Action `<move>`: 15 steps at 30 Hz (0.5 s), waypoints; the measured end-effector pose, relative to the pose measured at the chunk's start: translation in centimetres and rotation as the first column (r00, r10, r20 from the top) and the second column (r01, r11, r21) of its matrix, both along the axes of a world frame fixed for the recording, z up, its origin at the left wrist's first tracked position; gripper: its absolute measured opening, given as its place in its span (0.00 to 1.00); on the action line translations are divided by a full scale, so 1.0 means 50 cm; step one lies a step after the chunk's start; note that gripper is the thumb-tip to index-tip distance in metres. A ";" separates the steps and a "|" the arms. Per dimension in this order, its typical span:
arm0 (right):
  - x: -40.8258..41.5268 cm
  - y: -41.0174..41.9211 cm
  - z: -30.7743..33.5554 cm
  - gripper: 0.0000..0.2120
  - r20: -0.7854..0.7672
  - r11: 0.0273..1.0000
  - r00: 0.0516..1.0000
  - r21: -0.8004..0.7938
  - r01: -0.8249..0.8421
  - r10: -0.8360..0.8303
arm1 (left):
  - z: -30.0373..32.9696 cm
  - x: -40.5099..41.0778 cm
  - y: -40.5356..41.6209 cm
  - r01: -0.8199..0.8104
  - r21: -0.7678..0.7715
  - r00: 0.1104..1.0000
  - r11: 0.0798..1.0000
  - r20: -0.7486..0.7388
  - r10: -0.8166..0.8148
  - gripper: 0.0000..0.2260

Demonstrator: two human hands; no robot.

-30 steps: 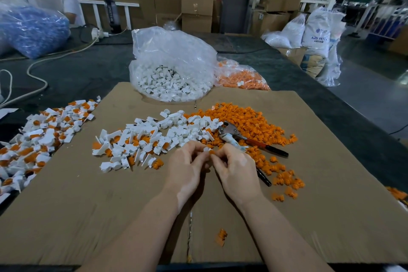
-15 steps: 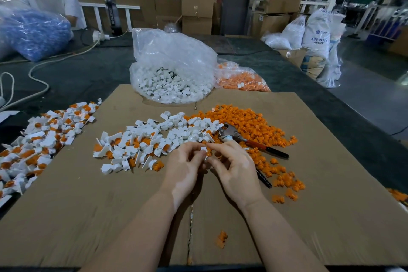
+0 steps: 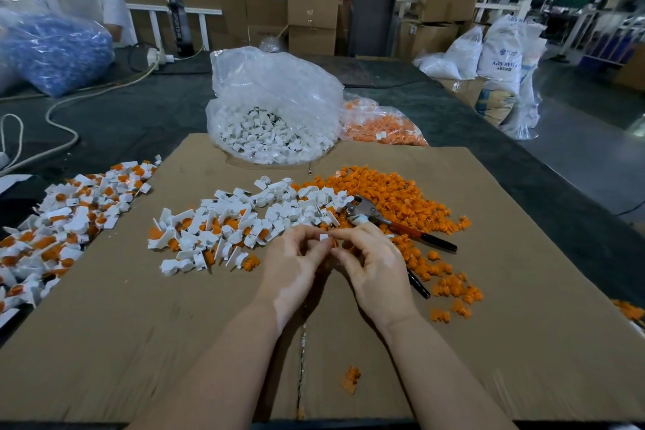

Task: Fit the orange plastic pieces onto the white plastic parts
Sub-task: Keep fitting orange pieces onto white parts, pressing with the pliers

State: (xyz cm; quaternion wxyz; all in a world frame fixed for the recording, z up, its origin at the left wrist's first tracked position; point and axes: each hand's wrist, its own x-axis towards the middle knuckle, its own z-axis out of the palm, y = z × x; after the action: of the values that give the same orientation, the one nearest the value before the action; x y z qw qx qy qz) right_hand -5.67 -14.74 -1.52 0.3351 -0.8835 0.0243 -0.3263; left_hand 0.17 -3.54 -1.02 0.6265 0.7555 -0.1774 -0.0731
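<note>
Two hands meet above the cardboard sheet (image 3: 104, 342) on the counter. The left hand (image 3: 291, 272) and the right hand (image 3: 375, 272) pinch together one small white part (image 3: 324, 237), with a bit of an orange piece (image 3: 334, 243) visible just beside it; each grip is curled around this pair. How far the orange piece sits in the white one is hidden by the fingers. Beyond the hands lies a heap of white parts (image 3: 244, 220), some already with orange inside, and to its right a heap of orange pieces (image 3: 401, 199). Pliers (image 3: 401, 225) lie on the orange heap, partly covered by the right hand.
</note>
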 end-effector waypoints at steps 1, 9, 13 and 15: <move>0.000 0.000 -0.001 0.10 -0.001 1.000 1.000 -0.007 0.004 -0.004 | 0.000 0.000 0.000 0.007 0.004 1.000 1.000 0.003 -0.007 0.05; -0.004 -0.027 0.015 0.19 -0.124 0.871 0.877 -0.240 0.428 -0.465 | -0.003 0.009 -0.012 0.004 -0.068 0.996 0.998 -0.084 -0.009 0.04; 0.003 -0.069 0.039 0.24 -0.504 0.799 0.622 -0.418 0.432 -0.600 | -0.009 0.018 -0.017 -0.007 -0.106 0.990 0.994 -0.144 -0.009 0.03; 0.010 -0.079 0.049 0.23 -0.620 0.816 0.531 -0.449 0.364 -0.578 | -0.012 0.022 -0.017 -0.022 -0.122 0.985 0.992 -0.173 0.001 0.04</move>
State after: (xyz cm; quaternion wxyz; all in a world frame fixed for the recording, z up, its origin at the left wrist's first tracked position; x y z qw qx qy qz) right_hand -5.17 -18.70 0.91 0.0733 -0.9327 0.3524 -0.0226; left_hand 1.29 -4.41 -1.64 0.6853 0.7072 -0.1224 -0.1236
